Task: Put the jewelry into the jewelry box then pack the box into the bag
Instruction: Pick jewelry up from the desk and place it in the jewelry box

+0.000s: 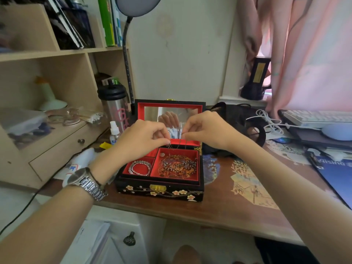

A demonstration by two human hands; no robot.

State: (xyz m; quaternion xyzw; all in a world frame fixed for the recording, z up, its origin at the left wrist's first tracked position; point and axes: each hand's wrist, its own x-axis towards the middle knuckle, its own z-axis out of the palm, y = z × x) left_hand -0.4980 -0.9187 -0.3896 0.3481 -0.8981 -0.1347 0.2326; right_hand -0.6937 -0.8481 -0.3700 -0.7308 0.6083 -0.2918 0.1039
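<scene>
A black lacquered jewelry box [160, 191] with flower painting and red lining stands open on the desk, its mirrored lid upright. My left hand [142, 139] and my right hand [203, 130] hover over it, each pinching one end of a thin chain necklace [176, 147] that hangs into the large right compartment. A dark beaded piece [182, 164] lies in that compartment. A beaded bracelet [140, 168] rests in the small left compartment. A black bag [234, 115] lies behind the box to the right.
A steel bottle [114, 105], a small spray bottle [114, 133] and a gooseneck lamp [126, 60] stand left of the box. Shelves and a drawer unit [62, 149] fill the left. A white cable [270, 122], keyboard [320, 117] and blue folder [337, 176] occupy the right.
</scene>
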